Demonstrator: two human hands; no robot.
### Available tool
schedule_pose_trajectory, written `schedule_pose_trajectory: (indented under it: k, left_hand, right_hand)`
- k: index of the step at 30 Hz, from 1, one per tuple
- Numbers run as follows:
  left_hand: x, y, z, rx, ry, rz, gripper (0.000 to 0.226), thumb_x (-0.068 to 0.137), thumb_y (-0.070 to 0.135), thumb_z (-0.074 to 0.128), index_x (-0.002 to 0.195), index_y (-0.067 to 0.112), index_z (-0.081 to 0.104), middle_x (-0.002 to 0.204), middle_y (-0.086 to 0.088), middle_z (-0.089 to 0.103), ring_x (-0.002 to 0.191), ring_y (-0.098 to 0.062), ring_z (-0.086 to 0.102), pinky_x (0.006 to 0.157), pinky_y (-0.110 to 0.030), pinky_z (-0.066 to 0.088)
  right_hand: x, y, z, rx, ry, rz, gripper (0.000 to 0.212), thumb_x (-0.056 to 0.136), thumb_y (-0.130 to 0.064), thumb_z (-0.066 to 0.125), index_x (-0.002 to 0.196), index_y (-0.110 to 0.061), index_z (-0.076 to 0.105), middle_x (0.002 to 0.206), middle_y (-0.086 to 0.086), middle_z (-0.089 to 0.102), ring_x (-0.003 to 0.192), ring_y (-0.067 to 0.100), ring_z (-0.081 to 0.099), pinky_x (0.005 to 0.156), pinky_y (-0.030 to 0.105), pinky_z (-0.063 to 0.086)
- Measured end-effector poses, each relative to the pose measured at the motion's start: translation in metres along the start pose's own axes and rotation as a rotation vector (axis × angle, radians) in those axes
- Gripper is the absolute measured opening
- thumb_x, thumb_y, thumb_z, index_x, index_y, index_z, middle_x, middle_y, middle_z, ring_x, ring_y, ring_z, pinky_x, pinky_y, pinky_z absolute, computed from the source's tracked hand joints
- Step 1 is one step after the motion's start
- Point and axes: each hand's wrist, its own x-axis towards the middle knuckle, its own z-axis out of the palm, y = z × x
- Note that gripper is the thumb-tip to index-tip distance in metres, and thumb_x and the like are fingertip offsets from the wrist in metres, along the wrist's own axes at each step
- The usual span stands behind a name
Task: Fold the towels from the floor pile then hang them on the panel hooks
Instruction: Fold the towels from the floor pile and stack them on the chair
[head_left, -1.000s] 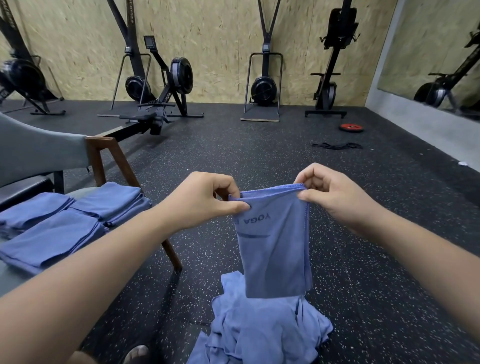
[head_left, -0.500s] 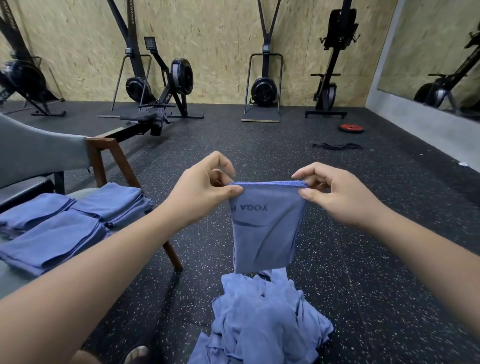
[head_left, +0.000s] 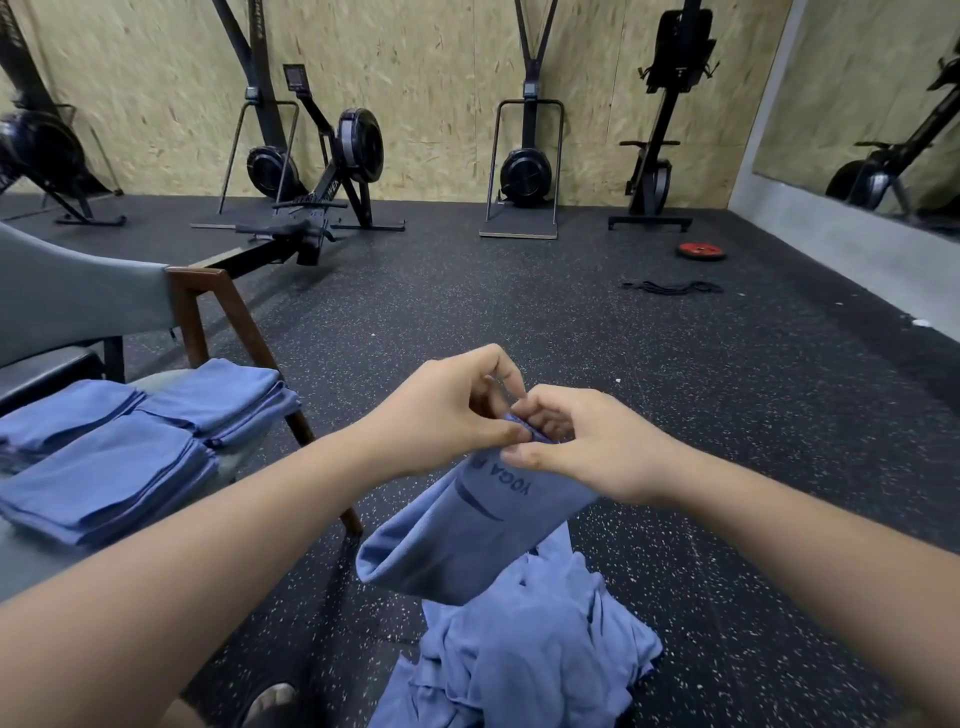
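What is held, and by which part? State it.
The towel: the left hand and right hand both pinch its top edge, where the corners meet. The rest hangs over the pile.

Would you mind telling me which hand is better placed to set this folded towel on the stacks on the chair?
Probably the left hand. It pinches the towel at its top edge beside the right hand, and the folded stacks lie on the chair to the person's left.
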Motion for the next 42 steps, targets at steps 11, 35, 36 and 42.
schedule_pose_trajectory:
  k: [11, 35, 36, 42]
  left_hand:
    - [-0.009, -0.020, 0.022, -0.380, -0.283, -0.183, 0.049, 0.077, 0.018, 0.097, 0.119, 0.025, 0.073, 0.115, -0.001, 0.079, 0.110, -0.014, 0.073, 0.103, -0.041, 0.057]
    - [0.006, -0.071, -0.038, -0.625, 0.194, -0.312, 0.017, 0.099, 0.027, 0.074, 0.083, 0.023, 0.069, 0.090, 0.000, 0.069, 0.087, -0.016, 0.067, 0.090, -0.037, 0.054]
    - [0.007, -0.069, -0.038, -0.683, 0.220, -0.318, 0.014, 0.100, 0.030, 0.072, 0.088, 0.024, 0.071, 0.093, 0.000, 0.069, 0.089, -0.017, 0.067, 0.092, -0.040, 0.053]
    - [0.018, -0.053, -0.019, -0.720, 0.522, -0.368, 0.030, 0.105, 0.054, 0.062, 0.091, 0.027, 0.061, 0.093, 0.002, 0.058, 0.093, -0.018, 0.052, 0.082, -0.041, 0.039]
  right_hand:
    - [0.004, -0.013, -0.015, 0.016, 0.086, -0.148, 0.007, 0.095, -0.014, 0.081, 0.095, -0.015, 0.074, 0.088, 0.004, 0.078, 0.081, 0.021, 0.074, 0.081, 0.045, 0.059]
    - [-0.005, 0.044, -0.092, 0.139, 0.717, 0.023, 0.024, 0.101, -0.047, 0.071, 0.097, -0.024, 0.067, 0.090, 0.027, 0.066, 0.074, 0.021, 0.057, 0.071, 0.045, 0.048]
    - [-0.005, 0.046, -0.090, 0.148, 0.729, 0.033, 0.023, 0.101, -0.047, 0.070, 0.097, -0.024, 0.066, 0.091, 0.024, 0.069, 0.076, 0.021, 0.060, 0.072, 0.049, 0.052]
    - [0.001, 0.052, -0.075, 0.171, 0.783, 0.082, 0.038, 0.097, -0.060, 0.064, 0.095, -0.023, 0.061, 0.093, 0.029, 0.065, 0.075, 0.021, 0.055, 0.072, 0.056, 0.052]
